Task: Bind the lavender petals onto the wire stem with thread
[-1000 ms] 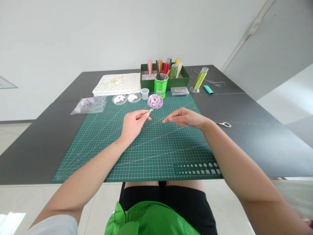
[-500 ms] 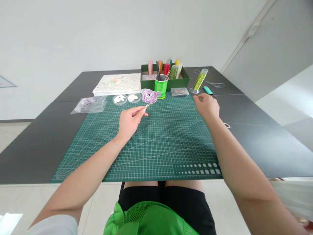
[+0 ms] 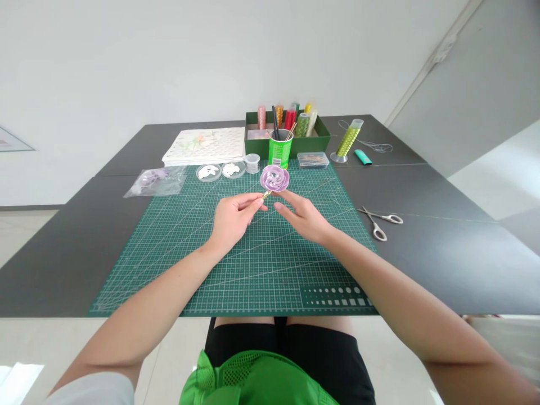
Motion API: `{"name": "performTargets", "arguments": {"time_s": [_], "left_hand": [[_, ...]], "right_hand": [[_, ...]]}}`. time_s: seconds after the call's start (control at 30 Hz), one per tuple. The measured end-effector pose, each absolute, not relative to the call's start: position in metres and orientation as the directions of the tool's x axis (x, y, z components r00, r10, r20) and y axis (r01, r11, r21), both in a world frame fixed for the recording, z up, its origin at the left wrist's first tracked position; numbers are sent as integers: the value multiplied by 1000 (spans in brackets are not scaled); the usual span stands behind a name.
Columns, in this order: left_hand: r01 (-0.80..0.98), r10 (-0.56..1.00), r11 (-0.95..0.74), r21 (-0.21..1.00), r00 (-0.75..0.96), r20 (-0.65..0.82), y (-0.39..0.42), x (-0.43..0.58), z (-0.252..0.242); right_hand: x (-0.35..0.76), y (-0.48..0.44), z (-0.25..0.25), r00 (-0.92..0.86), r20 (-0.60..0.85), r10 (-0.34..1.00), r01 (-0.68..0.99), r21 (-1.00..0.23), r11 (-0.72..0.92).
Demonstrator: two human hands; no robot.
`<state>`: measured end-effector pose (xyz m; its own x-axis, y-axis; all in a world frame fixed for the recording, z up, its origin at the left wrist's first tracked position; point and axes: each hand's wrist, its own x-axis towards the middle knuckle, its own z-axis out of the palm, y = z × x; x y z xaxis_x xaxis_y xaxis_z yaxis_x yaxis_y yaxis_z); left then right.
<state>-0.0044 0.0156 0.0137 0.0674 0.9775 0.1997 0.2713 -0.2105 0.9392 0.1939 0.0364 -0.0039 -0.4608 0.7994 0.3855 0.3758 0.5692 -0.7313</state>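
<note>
Over the green cutting mat (image 3: 261, 264), my left hand (image 3: 236, 216) pinches the short gold stem of a purple flower (image 3: 274, 178) between thumb and fingertips. The bloom has layered, rounded petals and faces up toward me. My right hand (image 3: 306, 216) is beside it, thumb and fingers apart, with the fingertips just below the petals. I cannot tell whether they touch the flower. Scissors (image 3: 375, 222) with white handles lie spread at the mat's right edge.
Behind the flower stand a green can (image 3: 280, 151) of sticks and a dark green box (image 3: 310, 145) of thread spools. Petal dishes (image 3: 208, 172), a plastic bag (image 3: 156, 181) and white sheets (image 3: 205, 146) lie left. A green spool (image 3: 349, 139) stands right.
My right hand has come left from near the green spool to the flower, uncovering the scissors. My left hand has brought the flower slightly right and nearer.
</note>
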Motion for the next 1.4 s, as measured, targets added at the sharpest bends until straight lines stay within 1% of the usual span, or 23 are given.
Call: {"name": "performTargets", "arguments": {"time_s": [0.07, 0.13, 0.2, 0.27, 0.33, 0.47, 0.53, 0.6, 0.67, 0.77, 0.87, 0.93, 1.03, 1.17, 1.3, 1.4], "left_hand": [[264, 979, -202, 943, 66, 191, 16, -4, 13], [247, 981, -192, 950, 58, 184, 16, -4, 13], [225, 982, -188, 956, 53, 181, 17, -5, 12], [204, 983, -184, 962, 47, 179, 19, -6, 11], [186, 983, -182, 965, 44, 177, 19, -6, 9], [176, 983, -184, 967, 43, 179, 20, -7, 7], [178, 984, -175, 968, 38, 171, 20, -7, 7], [184, 986, -169, 968, 31, 166, 21, -7, 7], [206, 986, -167, 964, 24, 166, 22, -7, 6], [282, 984, -168, 945, 0, 175, 24, -8, 4], [355, 986, -155, 922, -1, 166, 26, -8, 1], [386, 990, -134, 913, 17, 138, 26, -8, 1], [435, 993, -117, 893, 55, 103, 26, -8, 2], [480, 988, -102, 871, 149, 33, 22, -5, 7], [487, 950, -76, 870, 301, -86, 16, -1, 7], [473, 918, -51, 880, 370, -145, 11, 3, 8]], "right_hand": [[190, 31, -5, -427, 307, 851, 311, -833, 457], [188, 27, -3, -337, 271, 902, 337, -859, 384], [188, 24, -1, -255, 315, 914, 429, -810, 399], [189, 23, 0, -237, 397, 886, 514, -723, 462], [189, 22, -1, -257, 454, 853, 561, -649, 514], [189, 22, -5, -346, 520, 781, 595, -522, 611], [190, 22, -6, -374, 526, 764, 616, -475, 628], [191, 22, -4, -388, 511, 767, 632, -458, 625], [192, 20, 0, -406, 489, 772, 613, -481, 627], [195, 18, 10, -434, 429, 793, 519, -600, 609], [198, 16, 20, -464, 330, 822, 423, -733, 533], [200, 15, 25, -490, 277, 827, 362, -798, 482], [203, 15, 32, -506, 258, 823, 254, -868, 427], [210, 17, 40, -468, 291, 835, 172, -896, 409], [216, 23, 43, -435, 329, 838, 181, -880, 439], [221, 27, 43, -445, 320, 836, 202, -874, 442]]}}
